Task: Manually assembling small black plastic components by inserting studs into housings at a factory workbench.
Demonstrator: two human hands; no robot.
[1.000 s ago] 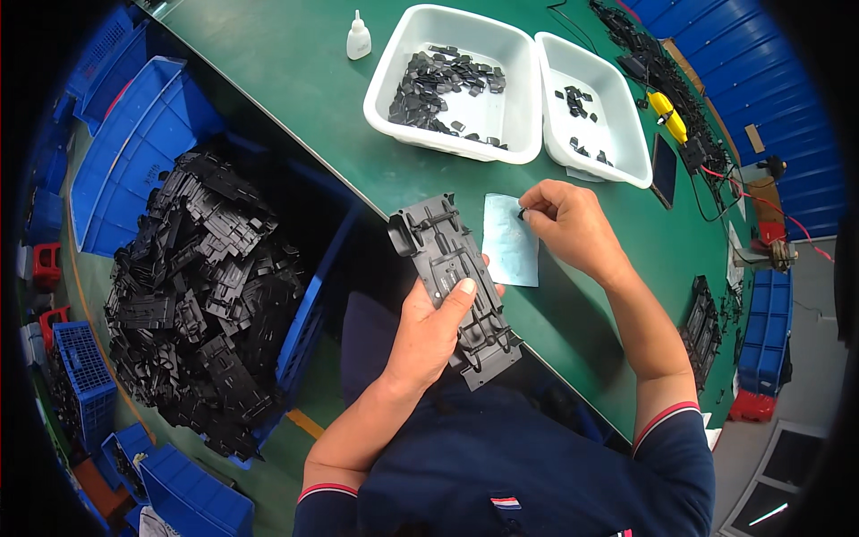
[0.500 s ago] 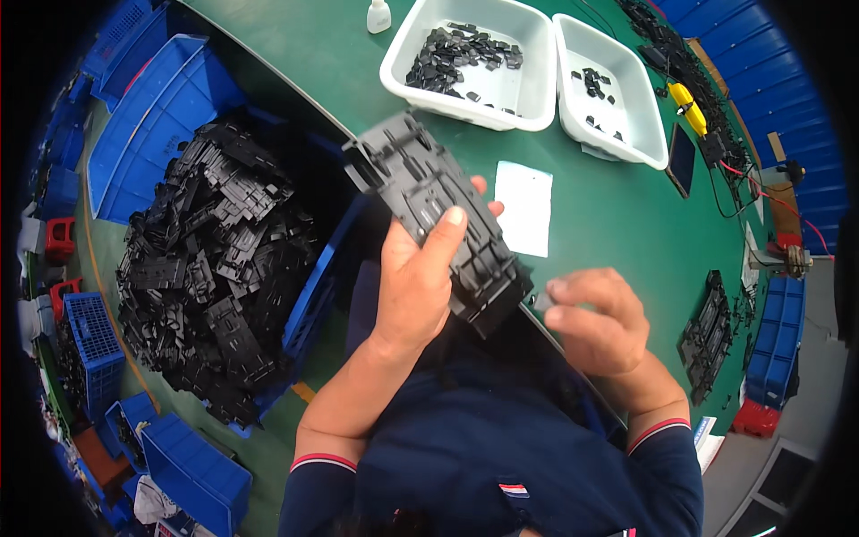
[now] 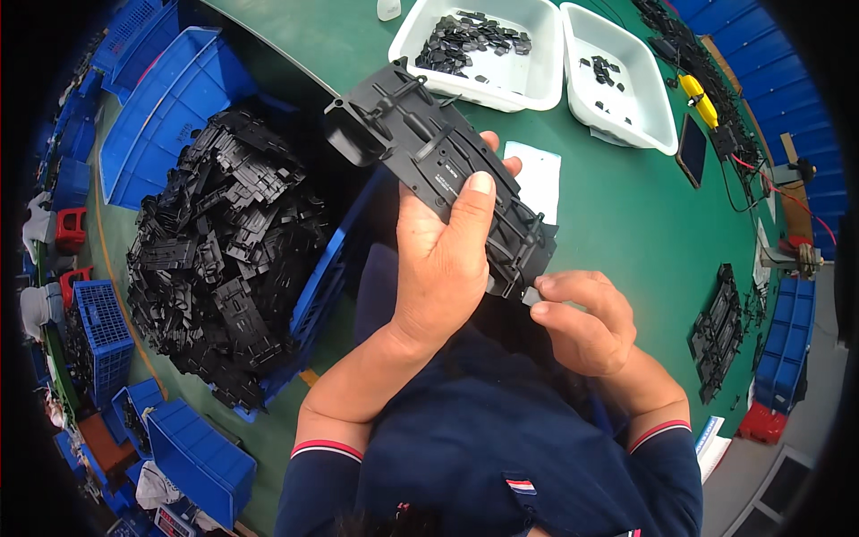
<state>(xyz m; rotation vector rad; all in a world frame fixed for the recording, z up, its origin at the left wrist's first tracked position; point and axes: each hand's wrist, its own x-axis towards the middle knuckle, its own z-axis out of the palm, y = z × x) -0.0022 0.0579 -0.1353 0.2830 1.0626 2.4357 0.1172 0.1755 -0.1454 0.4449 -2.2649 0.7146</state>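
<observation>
A long black plastic chassis (image 3: pixel 428 143), moulded with ribs and posts, lies slantwise in my left hand (image 3: pixel 438 264). The thumb presses on its upper face, and the other fingers wrap underneath to the far edge. Between thumb and forefinger of my right hand (image 3: pixel 591 324) is a small flat dark-grey plastic piece (image 3: pixel 531 296). That piece is right at the chassis's near end; whether it touches cannot be made out. The near end's underside is hidden.
To the left, a blue crate (image 3: pixel 320 304) is heaped with black plastic parts (image 3: pixel 237 242). Two white tubs (image 3: pixel 528 100) with small black pieces stand on the green table (image 3: pixel 617 215). A paper (image 3: pixel 540 179), a phone (image 3: pixel 691 150) and another black chassis (image 3: pixel 716 336) lie there too.
My left hand has turned the chassis, so its upper face shows more fully. My right hand has brought the small piece leftward to the chassis's near end. The whole view has shifted slightly.
</observation>
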